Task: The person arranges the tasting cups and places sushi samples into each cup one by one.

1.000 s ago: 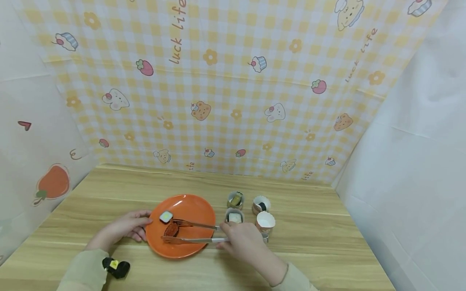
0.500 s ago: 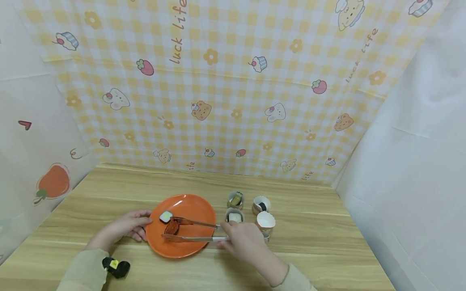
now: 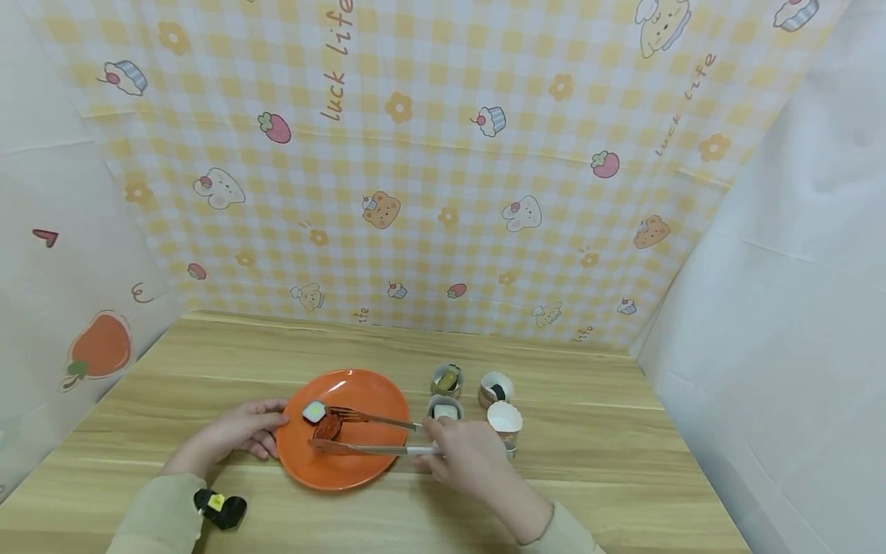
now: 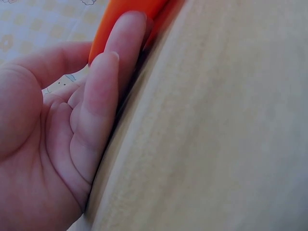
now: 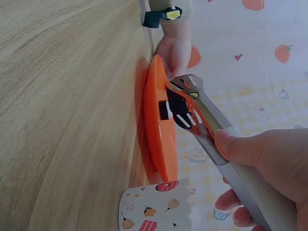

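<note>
My right hand (image 3: 471, 458) grips metal tongs (image 3: 377, 449) with slotted ends, reaching over an orange plate (image 3: 360, 473). Between the tong ends is a sushi piece (image 3: 328, 427) with a reddish-orange top; its black wrapping shows in the right wrist view. Whether it hangs clear of the plate is hard to tell. Beside it on the plate sits a white sushi roll (image 3: 314, 412) with a yellow-green centre. My left hand (image 3: 245, 428) holds the plate's left rim, the thumb at the edge and other fingers low against its side, as the left wrist view shows (image 4: 82, 101).
Right of the plate stand several paper cups: one with a greenish piece (image 3: 447, 379), one with a white piece partly behind my right hand (image 3: 445, 412), one with a dark piece (image 3: 496, 390) and a white-lined cup (image 3: 505, 418). A patterned cloth (image 3: 443, 254) hangs behind the wooden table (image 3: 588, 492).
The tongs and the sushi piece have shifted slightly away from me, and my right hand has moved a little with them. My left hand and the plate stay in place.
</note>
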Tool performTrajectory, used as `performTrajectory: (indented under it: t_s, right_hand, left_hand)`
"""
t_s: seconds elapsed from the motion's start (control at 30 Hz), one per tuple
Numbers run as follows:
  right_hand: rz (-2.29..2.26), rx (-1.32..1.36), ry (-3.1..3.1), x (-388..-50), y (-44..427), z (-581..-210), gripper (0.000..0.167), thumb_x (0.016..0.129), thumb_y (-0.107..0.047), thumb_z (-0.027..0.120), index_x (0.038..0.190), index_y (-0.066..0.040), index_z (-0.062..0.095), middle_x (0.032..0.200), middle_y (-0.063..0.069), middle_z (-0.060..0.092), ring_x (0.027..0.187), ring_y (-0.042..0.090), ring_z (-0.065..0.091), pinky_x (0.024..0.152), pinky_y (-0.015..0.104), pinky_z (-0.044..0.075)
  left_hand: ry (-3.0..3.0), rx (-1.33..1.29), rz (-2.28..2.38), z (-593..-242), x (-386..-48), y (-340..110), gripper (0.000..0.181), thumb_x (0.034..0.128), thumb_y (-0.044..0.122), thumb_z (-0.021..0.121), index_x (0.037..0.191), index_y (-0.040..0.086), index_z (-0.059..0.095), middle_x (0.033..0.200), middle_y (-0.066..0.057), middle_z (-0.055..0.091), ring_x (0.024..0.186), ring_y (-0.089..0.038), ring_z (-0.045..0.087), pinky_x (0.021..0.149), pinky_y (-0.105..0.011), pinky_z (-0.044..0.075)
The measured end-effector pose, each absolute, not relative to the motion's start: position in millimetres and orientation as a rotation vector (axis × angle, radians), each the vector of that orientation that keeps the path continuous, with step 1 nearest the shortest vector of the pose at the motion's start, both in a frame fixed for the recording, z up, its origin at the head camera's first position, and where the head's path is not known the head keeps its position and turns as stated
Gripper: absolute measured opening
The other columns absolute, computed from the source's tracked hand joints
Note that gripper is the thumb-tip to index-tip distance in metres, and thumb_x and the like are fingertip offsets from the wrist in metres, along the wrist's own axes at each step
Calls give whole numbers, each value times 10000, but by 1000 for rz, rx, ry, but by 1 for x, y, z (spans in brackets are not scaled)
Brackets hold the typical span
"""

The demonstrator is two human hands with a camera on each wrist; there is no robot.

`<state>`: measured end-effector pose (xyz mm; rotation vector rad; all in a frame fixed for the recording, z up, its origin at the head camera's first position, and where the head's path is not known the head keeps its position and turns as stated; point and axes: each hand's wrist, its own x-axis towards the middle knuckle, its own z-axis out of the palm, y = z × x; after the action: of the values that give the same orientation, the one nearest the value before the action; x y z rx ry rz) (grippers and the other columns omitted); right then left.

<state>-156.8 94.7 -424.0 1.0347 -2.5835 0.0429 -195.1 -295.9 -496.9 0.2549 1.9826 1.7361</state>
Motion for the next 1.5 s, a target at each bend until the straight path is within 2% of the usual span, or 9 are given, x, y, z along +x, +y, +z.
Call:
performTrajectory:
  t_s: [0.33, 0.6, 0.97, 1.1, 1.27, 1.5]
  right_hand:
    - [78, 1014, -2554, -153, 101, -419, 433, 770, -532, 736, 1034, -194, 675, 670, -116, 536, 433, 6, 301, 350, 176, 216]
    - [123, 1021, -2475, -154, 110, -418, 399, 756, -538, 737, 967, -206, 674, 641, -125, 545, 453, -16, 344, 355, 154, 202]
    - [183, 1016, -2447, -154, 124, -415, 385, 731, -471, 779, 955, -176, 671, 668, -117, 579, 495, -9, 431, 383, 151, 290]
    - [189, 1024, -2462, -154, 129, -414, 406, 742, -462, 775, 986, -155, 670, 732, -87, 636, 508, 2, 452, 409, 165, 347]
    - [191, 1011, -2474, -155, 137, -418, 437, 751, -472, 764, 1040, -155, 682, 888, -62, 700, 573, 46, 567, 460, 198, 430]
    - [222, 974, -2468, -155, 145, -418, 436, 731, -454, 789, 1044, -166, 690, 854, -77, 692, 544, 23, 494, 412, 193, 368]
  left_hand:
    - [2002, 249, 1722, -496, -195, -295, 519, 998, 173, 482, 1336, -173, 293, 728, -113, 652, 631, -177, 644, 563, -303, 553]
    - [2001, 244, 1720, -495, -194, -295, 516, 1002, 174, 481, 1341, -168, 296, 737, -111, 651, 632, -176, 642, 560, -298, 550]
    - [1996, 232, 1719, -493, -194, -294, 548, 1004, 188, 486, 1363, -170, 280, 751, -110, 652, 636, -179, 641, 565, -301, 550]
    - [1990, 250, 1717, -493, -194, -295, 533, 1009, 187, 477, 1359, -169, 291, 764, -108, 652, 638, -176, 639, 566, -301, 550]
    - [1992, 258, 1713, -492, -194, -295, 529, 1011, 187, 474, 1358, -170, 296, 769, -108, 652, 639, -175, 638, 566, -301, 549]
    - [1992, 248, 1711, -493, -195, -295, 541, 1010, 190, 476, 1365, -169, 282, 758, -108, 652, 635, -171, 638, 564, -297, 549]
